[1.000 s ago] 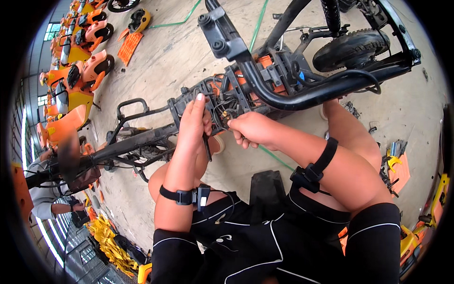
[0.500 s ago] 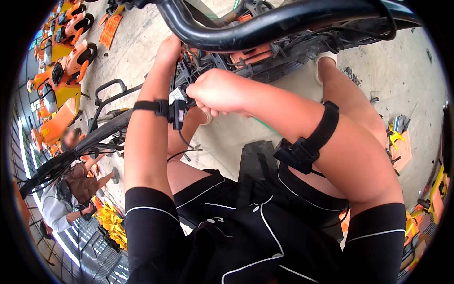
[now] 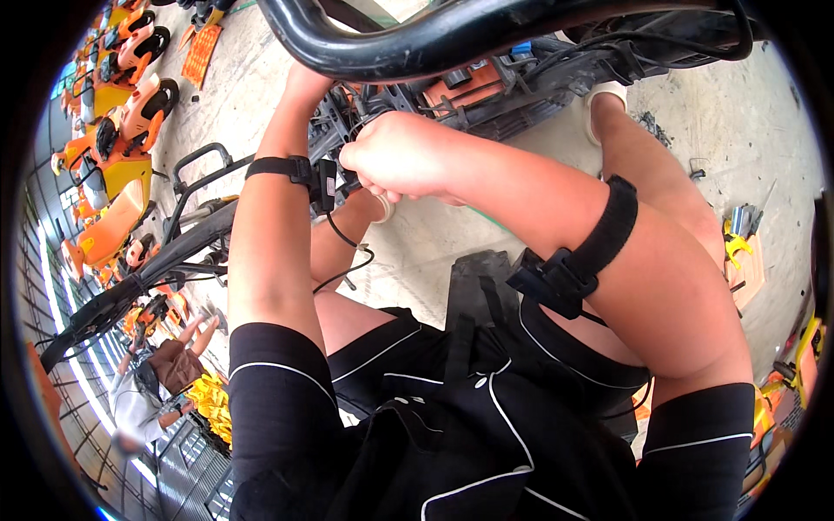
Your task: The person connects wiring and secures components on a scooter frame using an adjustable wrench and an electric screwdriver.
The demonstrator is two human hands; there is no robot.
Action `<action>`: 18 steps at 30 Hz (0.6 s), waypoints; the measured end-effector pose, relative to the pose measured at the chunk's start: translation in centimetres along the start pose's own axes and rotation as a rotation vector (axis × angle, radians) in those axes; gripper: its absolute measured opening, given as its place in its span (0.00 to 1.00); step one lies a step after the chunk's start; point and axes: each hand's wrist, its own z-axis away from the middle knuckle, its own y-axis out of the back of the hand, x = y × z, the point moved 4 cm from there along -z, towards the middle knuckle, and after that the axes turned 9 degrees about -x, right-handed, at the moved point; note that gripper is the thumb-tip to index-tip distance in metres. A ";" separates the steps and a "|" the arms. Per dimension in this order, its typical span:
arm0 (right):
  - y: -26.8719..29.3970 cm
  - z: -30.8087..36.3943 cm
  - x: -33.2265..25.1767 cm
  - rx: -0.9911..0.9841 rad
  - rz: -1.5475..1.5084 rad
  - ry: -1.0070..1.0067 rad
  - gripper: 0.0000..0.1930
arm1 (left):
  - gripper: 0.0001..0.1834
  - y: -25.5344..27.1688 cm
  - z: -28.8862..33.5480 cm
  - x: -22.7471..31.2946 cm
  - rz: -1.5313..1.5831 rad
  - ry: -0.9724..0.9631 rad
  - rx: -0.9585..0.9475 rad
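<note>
My left hand (image 3: 307, 85) reaches in at the far left end of a stripped vehicle frame, below a thick bent black tube (image 3: 391, 54). Its fingers are hidden behind the tube and the parts there. My right hand (image 3: 391, 156) is closed in a fist beside the dark brackets and cables (image 3: 334, 113) of the frame. Whatever it grips is hidden under the fingers. To the right of both hands, an orange panel (image 3: 469, 89) shows inside the frame, among black wiring.
A thin black bar frame (image 3: 195, 165) stands left of my left forearm. Orange and yellow scooters (image 3: 113, 156) line the far left. Another person (image 3: 152, 382) is at lower left, near yellow parts (image 3: 210, 404). Tools and a yellow piece (image 3: 738, 247) lie on the floor at right.
The view has shifted slightly, and the bent tube sits higher and further left. My hands stay at nearly the same spot on the frame. The other person has bent lower.
</note>
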 end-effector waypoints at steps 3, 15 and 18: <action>0.0 -0.1 0.1 0.005 0.031 0.010 0.15 | 0.26 -0.4 -0.1 0.4 0.075 -0.085 0.054; 0.5 0.2 0.7 0.026 -0.013 0.052 0.16 | 0.23 -0.3 -1.8 -3.3 -0.039 0.146 0.189; 0.5 -0.1 0.7 0.025 0.013 0.039 0.16 | 0.24 -0.4 -2.1 -4.0 -0.017 0.113 0.182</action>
